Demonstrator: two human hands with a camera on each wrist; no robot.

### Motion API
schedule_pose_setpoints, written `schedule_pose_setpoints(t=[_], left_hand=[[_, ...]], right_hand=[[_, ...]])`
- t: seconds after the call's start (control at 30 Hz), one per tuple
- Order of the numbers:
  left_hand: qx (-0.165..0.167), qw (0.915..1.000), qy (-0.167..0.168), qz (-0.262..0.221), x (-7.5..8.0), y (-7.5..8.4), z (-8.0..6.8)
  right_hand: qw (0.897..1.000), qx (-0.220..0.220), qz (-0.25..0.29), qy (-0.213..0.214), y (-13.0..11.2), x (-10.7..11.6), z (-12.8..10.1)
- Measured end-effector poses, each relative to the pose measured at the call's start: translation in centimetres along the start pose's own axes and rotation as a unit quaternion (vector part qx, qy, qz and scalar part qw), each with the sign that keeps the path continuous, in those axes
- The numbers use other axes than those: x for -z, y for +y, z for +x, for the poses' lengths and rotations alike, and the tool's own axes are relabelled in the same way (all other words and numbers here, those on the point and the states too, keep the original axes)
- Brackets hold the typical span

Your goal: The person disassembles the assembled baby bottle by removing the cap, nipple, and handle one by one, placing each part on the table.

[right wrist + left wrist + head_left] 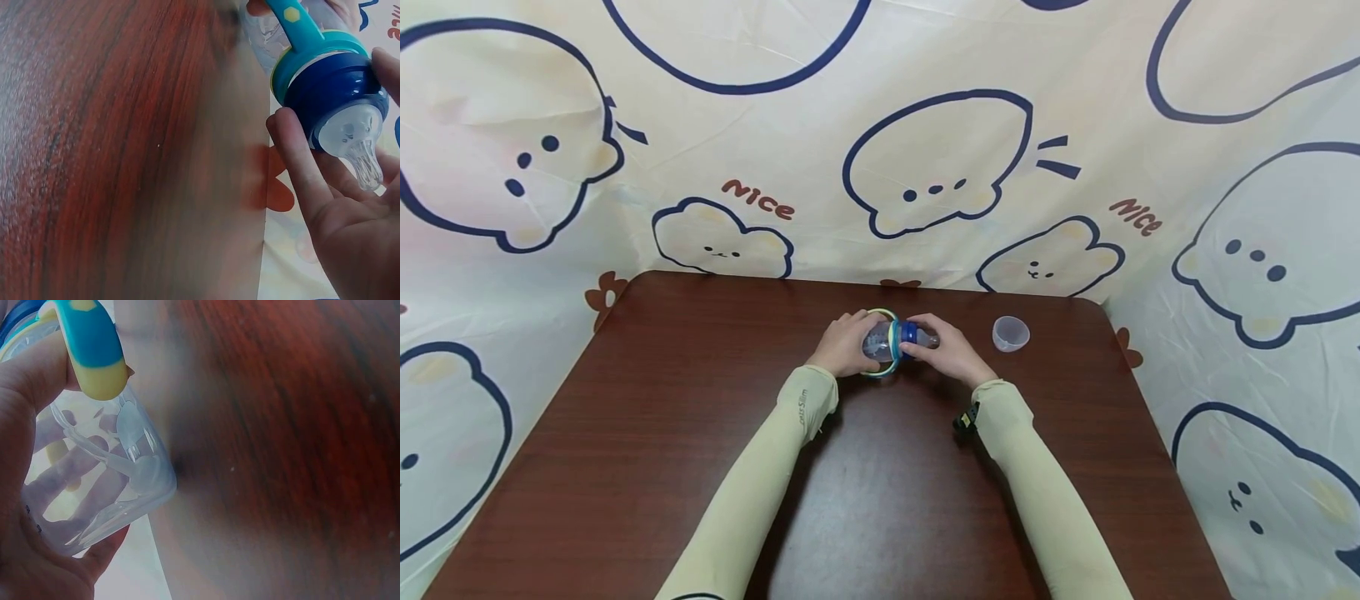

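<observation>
In the head view, the base end of the bottle (877, 343) is hidden by the left hand (847, 344), and part of its blue collar (909, 333) is covered by the right hand (951, 350); the lettering (803, 407) on the left sleeve (784, 437) can only partly be read, and the tabletop (895, 517) is cut off below. In the left wrist view, the collar is cropped by the upper left corner and the wood grain is blurred. In the right wrist view, the bottle's clear body is partly hidden by a handle (295, 22)

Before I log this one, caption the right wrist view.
Right hand holds a baby bottle by its dark blue collar, the clear teat uncovered.
</observation>
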State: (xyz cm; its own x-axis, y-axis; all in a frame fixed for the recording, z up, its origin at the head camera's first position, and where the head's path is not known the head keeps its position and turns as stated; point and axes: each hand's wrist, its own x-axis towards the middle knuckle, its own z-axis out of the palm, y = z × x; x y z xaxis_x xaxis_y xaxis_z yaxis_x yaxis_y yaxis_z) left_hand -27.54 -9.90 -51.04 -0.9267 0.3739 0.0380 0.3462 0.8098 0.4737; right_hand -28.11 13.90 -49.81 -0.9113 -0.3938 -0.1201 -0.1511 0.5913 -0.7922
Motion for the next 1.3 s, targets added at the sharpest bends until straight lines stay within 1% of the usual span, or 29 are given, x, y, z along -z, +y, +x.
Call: schedule_pose_setpoints(t=[0.43,1.13,1.3], left_hand=[[0.004,1.0,-0.001,-0.006,0.11,0.1,0.03],[0.015,0.9998,-0.009,-0.011,0.01,0.25,0.09],[0.015,0.9998,-0.006,-0.012,-0.02,0.15,0.05]], right_hand=[[1.0,0.009,0.009,-0.001,0.21,0.04,0.05],[1.0,0.007,0.012,0.006,0.77,0.5,-0.22],[1.0,0.006,0.016,0.007,0.84,0.74,-0.24]])
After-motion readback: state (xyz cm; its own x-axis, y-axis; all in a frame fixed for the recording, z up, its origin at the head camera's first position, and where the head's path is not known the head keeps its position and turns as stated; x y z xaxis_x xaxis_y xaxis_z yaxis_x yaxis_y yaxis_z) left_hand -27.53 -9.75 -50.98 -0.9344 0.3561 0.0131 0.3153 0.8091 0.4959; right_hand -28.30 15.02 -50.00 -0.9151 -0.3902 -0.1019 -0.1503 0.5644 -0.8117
